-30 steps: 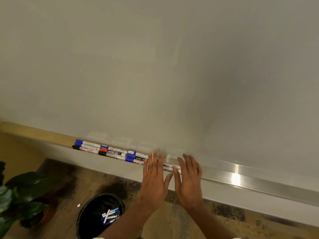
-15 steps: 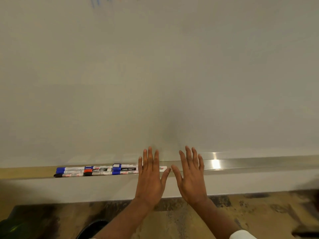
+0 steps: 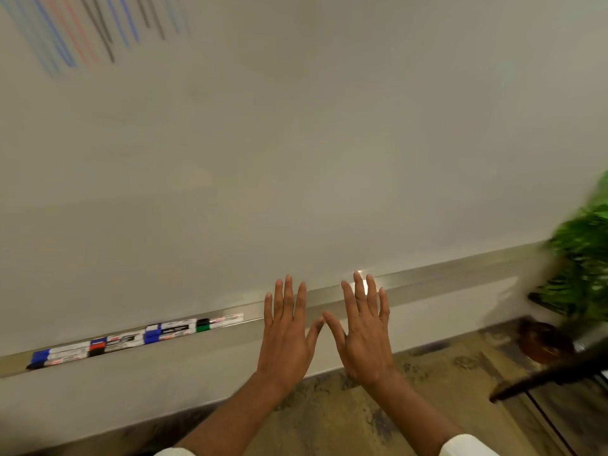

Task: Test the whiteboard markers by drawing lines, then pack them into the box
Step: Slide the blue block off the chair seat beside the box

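At upper left, coloured test lines [image 3: 82, 31] mark the whiteboard [image 3: 296, 143]. Below them, the capped markers [image 3: 131, 340] lie in rows along the tray [image 3: 427, 281], just left of the left hand [image 3: 286, 337]. Left hand and right hand [image 3: 362, 337] are both flat, with fingers spread, and hold nothing. A plant [image 3: 582, 268] stands at right. No box is visible. Risk: a sweeping grab along the narrow tray could roll markers onto the floor.
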Available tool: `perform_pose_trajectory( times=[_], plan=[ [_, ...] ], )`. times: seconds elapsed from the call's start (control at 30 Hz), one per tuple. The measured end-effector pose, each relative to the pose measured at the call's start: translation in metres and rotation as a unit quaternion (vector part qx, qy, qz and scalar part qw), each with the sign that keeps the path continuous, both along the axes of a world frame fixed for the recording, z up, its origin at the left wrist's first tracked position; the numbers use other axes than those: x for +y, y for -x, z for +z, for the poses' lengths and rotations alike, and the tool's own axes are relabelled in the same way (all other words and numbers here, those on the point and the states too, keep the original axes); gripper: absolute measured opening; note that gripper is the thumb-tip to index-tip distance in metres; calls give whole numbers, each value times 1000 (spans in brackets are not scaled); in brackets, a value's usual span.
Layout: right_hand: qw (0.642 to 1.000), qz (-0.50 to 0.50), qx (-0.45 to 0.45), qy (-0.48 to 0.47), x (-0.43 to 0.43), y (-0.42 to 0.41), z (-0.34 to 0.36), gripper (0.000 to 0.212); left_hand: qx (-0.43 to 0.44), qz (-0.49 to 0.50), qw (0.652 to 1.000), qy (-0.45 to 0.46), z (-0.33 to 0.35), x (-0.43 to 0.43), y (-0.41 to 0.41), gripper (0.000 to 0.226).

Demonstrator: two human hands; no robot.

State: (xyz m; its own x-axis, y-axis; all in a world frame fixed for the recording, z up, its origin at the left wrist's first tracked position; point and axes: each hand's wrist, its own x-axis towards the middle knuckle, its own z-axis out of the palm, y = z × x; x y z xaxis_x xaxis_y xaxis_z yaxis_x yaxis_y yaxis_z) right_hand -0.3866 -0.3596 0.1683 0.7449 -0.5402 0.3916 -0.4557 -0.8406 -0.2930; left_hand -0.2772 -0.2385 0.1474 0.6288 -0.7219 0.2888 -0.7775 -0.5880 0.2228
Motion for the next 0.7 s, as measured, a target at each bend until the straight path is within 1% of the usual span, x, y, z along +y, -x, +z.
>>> perform_pose_trajectory(
  times=[0.2, 0.4, 0.53, 0.7],
  plan=[
    [997, -71, -6, -3, -40, 90, 8, 73, -3, -75, 997, -2, 12, -61, 71, 78],
    [986, -168, -7, -1, -80, 157, 10, 72, -5, -167, 986, 3, 19, -127, 120, 79],
    [972, -236, -5, 0, -109, 193, 14, 73, -14, -235, 972, 13, 17, -178, 146, 76],
    [945, -327, 3, 3, -148, 232, 13, 72, -19, -329, 944, 26, 18, -247, 176, 75]
  ],
)
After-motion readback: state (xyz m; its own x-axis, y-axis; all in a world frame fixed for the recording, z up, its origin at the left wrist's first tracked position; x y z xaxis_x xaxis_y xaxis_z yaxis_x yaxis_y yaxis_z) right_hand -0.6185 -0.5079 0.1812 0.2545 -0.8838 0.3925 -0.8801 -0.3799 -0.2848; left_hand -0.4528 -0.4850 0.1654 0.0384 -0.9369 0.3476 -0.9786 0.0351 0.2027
